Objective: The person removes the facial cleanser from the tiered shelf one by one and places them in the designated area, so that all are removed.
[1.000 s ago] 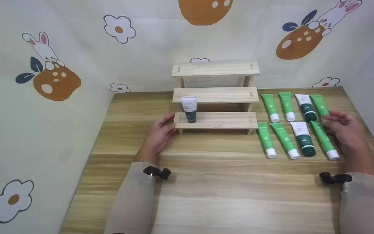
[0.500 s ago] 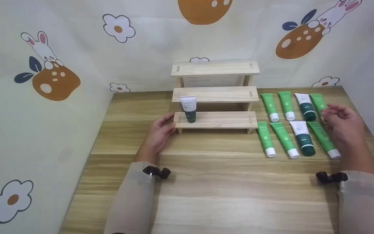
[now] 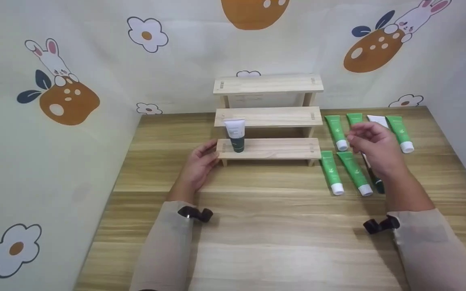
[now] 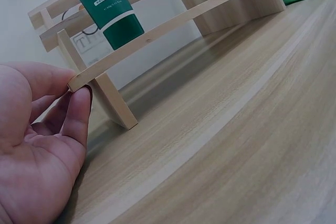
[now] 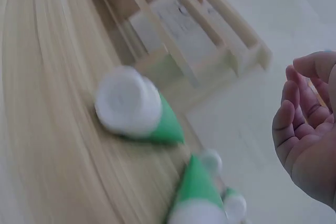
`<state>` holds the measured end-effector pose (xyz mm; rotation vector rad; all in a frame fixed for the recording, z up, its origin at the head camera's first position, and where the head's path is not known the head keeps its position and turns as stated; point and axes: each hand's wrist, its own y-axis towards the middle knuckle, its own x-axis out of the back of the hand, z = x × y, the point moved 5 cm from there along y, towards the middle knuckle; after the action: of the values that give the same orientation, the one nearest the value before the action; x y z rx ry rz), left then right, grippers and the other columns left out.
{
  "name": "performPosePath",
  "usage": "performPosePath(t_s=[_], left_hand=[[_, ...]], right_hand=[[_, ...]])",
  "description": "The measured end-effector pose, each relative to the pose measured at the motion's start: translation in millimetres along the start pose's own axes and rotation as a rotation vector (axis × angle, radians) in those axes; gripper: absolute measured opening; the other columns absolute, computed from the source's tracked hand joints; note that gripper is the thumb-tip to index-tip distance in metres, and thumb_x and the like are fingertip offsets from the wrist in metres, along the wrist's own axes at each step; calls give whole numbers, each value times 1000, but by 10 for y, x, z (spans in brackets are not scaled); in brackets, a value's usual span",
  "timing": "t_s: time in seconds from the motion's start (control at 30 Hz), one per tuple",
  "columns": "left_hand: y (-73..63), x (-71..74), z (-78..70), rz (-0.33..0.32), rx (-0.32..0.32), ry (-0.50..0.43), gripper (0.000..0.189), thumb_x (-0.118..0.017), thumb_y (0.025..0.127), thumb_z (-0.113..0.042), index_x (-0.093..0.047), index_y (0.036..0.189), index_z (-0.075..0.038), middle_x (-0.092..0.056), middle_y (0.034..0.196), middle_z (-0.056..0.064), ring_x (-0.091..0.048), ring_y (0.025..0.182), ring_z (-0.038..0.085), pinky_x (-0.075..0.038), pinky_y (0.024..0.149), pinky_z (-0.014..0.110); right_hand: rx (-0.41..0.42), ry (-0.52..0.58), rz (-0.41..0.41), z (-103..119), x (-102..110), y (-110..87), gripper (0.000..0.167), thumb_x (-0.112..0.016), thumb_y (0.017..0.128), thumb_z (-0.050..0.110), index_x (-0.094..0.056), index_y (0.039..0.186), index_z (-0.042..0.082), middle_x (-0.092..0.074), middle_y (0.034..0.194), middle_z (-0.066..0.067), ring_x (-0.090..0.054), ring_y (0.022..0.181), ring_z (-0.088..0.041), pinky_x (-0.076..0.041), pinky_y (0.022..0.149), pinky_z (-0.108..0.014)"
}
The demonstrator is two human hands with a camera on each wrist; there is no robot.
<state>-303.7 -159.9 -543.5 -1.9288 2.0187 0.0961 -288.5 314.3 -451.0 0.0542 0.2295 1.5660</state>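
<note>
My left hand [image 3: 196, 167] pinches the left end of the lowest step of a three-tier wooden display stand [image 3: 277, 148]; in the left wrist view, thumb and fingers grip the plank corner. A white and dark-green cosmetic tube [image 3: 236, 135] stands cap down on that step. My right hand [image 3: 374, 147], fingers loosely curled and holding nothing, is over the tubes lying on the table. Near it are green tubes [image 3: 336, 131] with white caps and two white and dark-green tubes [image 3: 378, 119], partly hidden by the hand and forearm.
Another green tube [image 3: 400, 133] lies to the right of my right hand. The wooden table [image 3: 257, 238] meets a patterned cloth wall [image 3: 184, 72] behind the stand and at the left. Both wrists carry small black cameras [image 3: 195, 214].
My right hand has moved left from the rightmost green tubes to over the middle of the group, uncovering the upper right tube. The left hand stays on the stand.
</note>
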Motion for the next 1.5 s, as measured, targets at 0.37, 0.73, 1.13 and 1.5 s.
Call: performPosePath(t_s=[0.37, 0.73, 1.13, 1.5], left_hand=[[-13, -26, -29, 7, 0, 31, 54, -60, 102, 4, -51, 155, -4, -51, 157, 13, -62, 119, 15, -57, 93, 22], [5, -12, -14, -2, -17, 0, 55, -60, 101, 7, -51, 155, -1, -53, 155, 15, -64, 111, 13, -58, 88, 20], [6, 6, -14, -1, -1, 24, 55, -59, 102, 5, -50, 157, -2, -52, 157, 15, -65, 110, 12, -58, 89, 21], [17, 23, 8, 0, 10, 18, 55, -60, 102, 4, -50, 156, -3, -52, 157, 14, -65, 109, 11, -58, 90, 21]], right_hand=[[-61, -26, 137, -52, -887, 104, 24, -74, 97, -2, -69, 119, 4, -77, 100, 0, -71, 84, -13, -60, 69, -22], [-20, 65, 209, -79, -1447, 137, 26, -69, 95, -10, -69, 117, 3, -76, 97, 0, -71, 82, -14, -57, 66, -23], [-2, 44, 255, -168, -1978, 236, 37, -74, 93, -7, -65, 129, -3, -78, 117, -5, -72, 109, -17, -61, 93, -25], [-17, 23, 257, -166, -2325, 317, 40, -76, 94, -3, -66, 132, 1, -72, 130, -15, -69, 123, -25, -60, 103, -30]])
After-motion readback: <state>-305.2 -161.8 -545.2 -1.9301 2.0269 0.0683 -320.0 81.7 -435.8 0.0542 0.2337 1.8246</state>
